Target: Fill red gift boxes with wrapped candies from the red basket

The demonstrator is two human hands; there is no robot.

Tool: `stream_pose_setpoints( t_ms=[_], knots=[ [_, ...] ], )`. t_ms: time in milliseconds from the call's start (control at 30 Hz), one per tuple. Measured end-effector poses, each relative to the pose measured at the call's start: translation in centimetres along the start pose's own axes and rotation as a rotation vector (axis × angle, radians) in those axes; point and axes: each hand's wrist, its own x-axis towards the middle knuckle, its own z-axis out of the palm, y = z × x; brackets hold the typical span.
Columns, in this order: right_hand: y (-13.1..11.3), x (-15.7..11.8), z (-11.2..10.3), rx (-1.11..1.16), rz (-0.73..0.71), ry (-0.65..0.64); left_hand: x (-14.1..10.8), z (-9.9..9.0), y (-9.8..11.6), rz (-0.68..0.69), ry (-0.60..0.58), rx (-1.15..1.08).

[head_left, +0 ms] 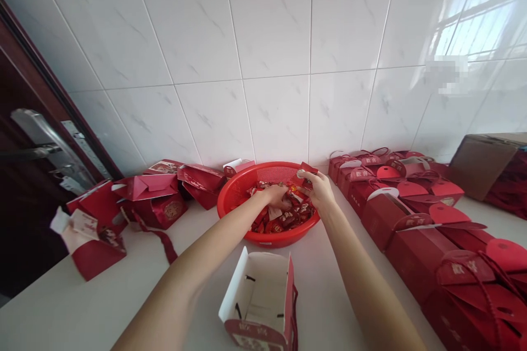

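A red plastic basket (230,192) holds many small red-wrapped candies (288,219). My left hand (278,196) reaches down among the candies, its fingertips partly hidden by them. At the basket's right side, my right hand (317,186) pinches a small dark red packet (307,173) between thumb and fingers, above the rim. Nearer to me, between my forearms, an open red gift box (257,296) shows its white inside, with short black cord ends poking through the walls and a red cord along its right side.
Closed red gift boxes (411,247) stand in rows on the right, with a cardboard box (473,167) behind them. Several open red boxes (154,203) lie at the left near a dark door (24,186). A tiled wall (275,38) rises behind the white table (197,233).
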Motion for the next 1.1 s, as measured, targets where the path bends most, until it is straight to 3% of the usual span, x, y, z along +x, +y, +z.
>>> stream_pose_setpoints(
  t_ms=[300,433,633,733,833,1100],
  knots=[
    [0.2,0.1,-0.3,-0.008,-0.018,-0.025,-0.5,-0.5,1.2,0.023,0.058,-0.299],
    [0.0,-0.1,-0.2,-0.001,-0.018,-0.007,-0.7,-1.4,1.4,-0.002,0.217,-0.486],
    [0.0,-0.1,0.0,0.0,-0.006,-0.01,-0.9,-3.1,-0.2,-0.1,0.506,-0.723],
    [0.0,-0.1,0.0,-0.009,-0.004,-0.042,-1.0,-3.7,-0.6,-0.106,0.571,-0.836],
    [0.1,0.0,0.0,-0.005,-0.008,-0.081,-1.2,-4.0,-0.6,-0.103,0.521,-0.944],
    [0.4,-0.3,-0.1,-0.072,0.04,-0.311,-2.0,-3.8,0.3,-0.086,0.2,-1.087]
  ],
)
